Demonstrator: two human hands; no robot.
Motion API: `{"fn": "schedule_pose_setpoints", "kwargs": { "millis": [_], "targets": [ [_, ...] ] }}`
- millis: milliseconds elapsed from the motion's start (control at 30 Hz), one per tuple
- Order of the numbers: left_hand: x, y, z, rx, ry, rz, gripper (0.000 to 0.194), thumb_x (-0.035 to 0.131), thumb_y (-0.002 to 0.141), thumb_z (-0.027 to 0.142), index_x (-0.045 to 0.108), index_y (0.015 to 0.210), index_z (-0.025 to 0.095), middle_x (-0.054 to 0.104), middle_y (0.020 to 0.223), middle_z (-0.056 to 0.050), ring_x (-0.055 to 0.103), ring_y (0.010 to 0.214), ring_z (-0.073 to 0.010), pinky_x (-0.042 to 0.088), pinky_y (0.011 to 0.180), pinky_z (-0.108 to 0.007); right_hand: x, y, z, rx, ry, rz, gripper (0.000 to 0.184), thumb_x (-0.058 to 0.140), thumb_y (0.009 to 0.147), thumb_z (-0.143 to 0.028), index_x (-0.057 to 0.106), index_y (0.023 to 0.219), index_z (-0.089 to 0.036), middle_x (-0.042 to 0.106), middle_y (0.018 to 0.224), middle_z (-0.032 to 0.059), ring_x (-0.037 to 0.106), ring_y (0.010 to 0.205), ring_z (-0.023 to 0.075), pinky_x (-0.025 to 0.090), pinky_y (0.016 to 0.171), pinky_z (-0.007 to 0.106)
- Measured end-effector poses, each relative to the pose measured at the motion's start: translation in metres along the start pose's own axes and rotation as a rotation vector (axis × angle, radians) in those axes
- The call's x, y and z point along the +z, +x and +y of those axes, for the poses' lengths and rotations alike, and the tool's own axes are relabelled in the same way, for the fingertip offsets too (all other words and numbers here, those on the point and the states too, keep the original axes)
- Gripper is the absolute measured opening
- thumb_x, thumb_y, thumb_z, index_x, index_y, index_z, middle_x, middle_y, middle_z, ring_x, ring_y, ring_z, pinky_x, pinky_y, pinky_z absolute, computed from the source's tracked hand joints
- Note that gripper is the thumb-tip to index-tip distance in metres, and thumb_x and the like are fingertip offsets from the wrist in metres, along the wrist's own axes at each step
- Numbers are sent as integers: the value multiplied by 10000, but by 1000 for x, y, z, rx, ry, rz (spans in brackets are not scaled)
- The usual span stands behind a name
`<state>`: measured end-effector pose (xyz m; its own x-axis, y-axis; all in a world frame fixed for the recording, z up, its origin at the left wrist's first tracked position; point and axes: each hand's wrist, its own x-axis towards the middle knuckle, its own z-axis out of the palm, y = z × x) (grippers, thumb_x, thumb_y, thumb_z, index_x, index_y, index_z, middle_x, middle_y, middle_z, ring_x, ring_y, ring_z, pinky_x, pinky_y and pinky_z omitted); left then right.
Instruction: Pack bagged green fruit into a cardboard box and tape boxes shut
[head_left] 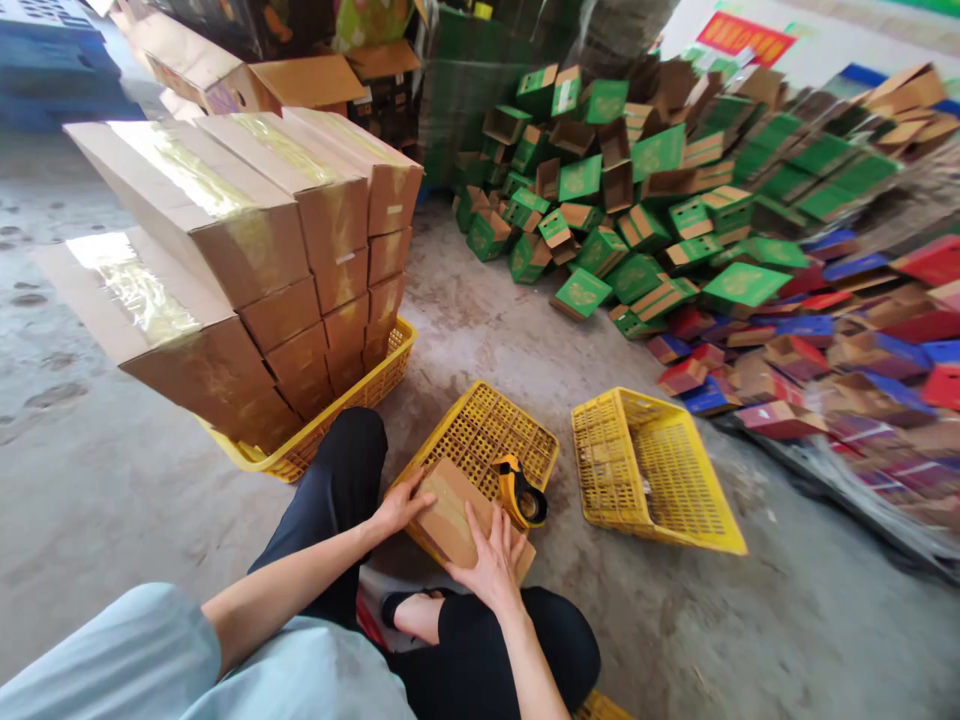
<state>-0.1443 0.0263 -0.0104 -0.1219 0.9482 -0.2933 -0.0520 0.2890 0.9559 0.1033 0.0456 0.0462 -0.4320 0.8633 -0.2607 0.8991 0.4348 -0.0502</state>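
Note:
A brown cardboard box (444,518) with a strip of tape along its top lies on an upturned yellow plastic crate (480,425) between my knees. My left hand (401,507) holds the box at its left end, fingertips on its edge. Across the right part of its top, my right hand (491,560) lies flat with the fingers spread. Just beyond that hand, an orange and black tape dispenser (519,490) rests on the crate. Part of the box's right end is hidden under my right hand.
To the left, taped cardboard boxes (274,330) stand stacked in a yellow crate (300,455). Another yellow crate (652,470) lies on the concrete floor at right. Behind are heaps of green boxes (585,290) and red and blue boxes (810,350).

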Motion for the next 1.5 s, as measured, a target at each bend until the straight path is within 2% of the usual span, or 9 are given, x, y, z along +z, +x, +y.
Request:
{"fn": "schedule_pose_setpoints", "kwargs": {
  "millis": [400, 500, 600, 667, 800, 933, 1100, 1300, 1500],
  "targets": [
    [12, 1, 19, -60, -168, 12, 825, 799, 735, 523, 624, 1420, 99, 698, 1353, -145, 664, 1232, -373, 503, 1096, -479, -5, -7, -9, 14, 27, -62, 1192, 825, 700, -628, 176, 1662, -354, 16, 1750, 171, -3, 1594, 451, 57, 1186, 740],
    [15, 1, 20, -125, -194, 50, 805, 840, 702, 460, 644, 1398, 106, 752, 1248, -130, 690, 1182, -365, 539, 1049, -459, 5, -18, -3, 34, 99, 43, 1176, 705, 804, -705, 57, 1680, -263, 9, 1745, 190, 9, 1602, 423, 96, 1208, 712],
    [17, 3, 19, -158, -170, 87, 753, 857, 692, 394, 669, 1368, 121, 762, 1225, -120, 683, 1197, -359, 536, 1056, -447, 27, -29, 11, 269, 263, 329, 1032, 429, 967, -709, -37, 1670, -114, 15, 1735, 228, 47, 1605, 402, 195, 1232, 621],
    [17, 5, 19, -173, -156, 99, 730, 862, 688, 362, 679, 1356, 130, 759, 1235, -119, 678, 1207, -356, 525, 1070, -445, 43, -32, 21, 517, 467, 441, 1103, 334, 959, -763, -61, 1640, 9, 101, 1707, 295, 154, 1590, 407, 269, 1224, 539],
    [14, 9, 19, -185, -174, 74, 750, 878, 666, 333, 676, 1359, 128, 755, 1245, -117, 669, 1224, -348, 500, 1100, -442, 62, -27, 33, 767, 713, 360, 1235, 289, 877, -870, 72, 1613, 99, 403, 1582, 336, 422, 1474, 435, 364, 1167, 496],
    [13, 12, 19, -202, -209, 10, 752, 871, 668, 361, 676, 1357, 133, 766, 1217, -107, 675, 1218, -344, 509, 1086, -448, 64, -22, 30, 771, 708, 367, 1220, 300, 857, -892, 210, 1606, 67, 495, 1532, 301, 501, 1421, 411, 398, 1139, 443],
    [17, 8, 22, -107, -134, 12, 682, 810, 732, 419, 692, 1341, 135, 733, 1297, -115, 627, 1294, -357, 457, 1143, -462, 61, -22, 17, 767, 661, 411, 1241, 246, 855, -916, 171, 1617, 61, 429, 1567, 329, 475, 1430, 436, 432, 1095, 460],
    [17, 5, 24, -35, -43, 19, 704, 757, 795, 541, 683, 1352, 117, 683, 1374, -155, 575, 1357, -383, 383, 1202, -489, 55, -22, 7, 756, 599, 445, 1244, 193, 854, -922, 143, 1628, 50, 439, 1520, 376, 616, 1251, 480, 533, 941, 493],
    [18, 7, 23, -2, -62, 43, 722, 720, 811, 567, 674, 1373, 116, 630, 1447, -148, 570, 1364, -383, 392, 1199, -493, 45, -20, 0, 700, 526, 482, 1103, 183, 937, -819, 126, 1640, 30, 336, 1576, 384, 538, 1335, 529, 512, 1001, 591]
  ]
}}
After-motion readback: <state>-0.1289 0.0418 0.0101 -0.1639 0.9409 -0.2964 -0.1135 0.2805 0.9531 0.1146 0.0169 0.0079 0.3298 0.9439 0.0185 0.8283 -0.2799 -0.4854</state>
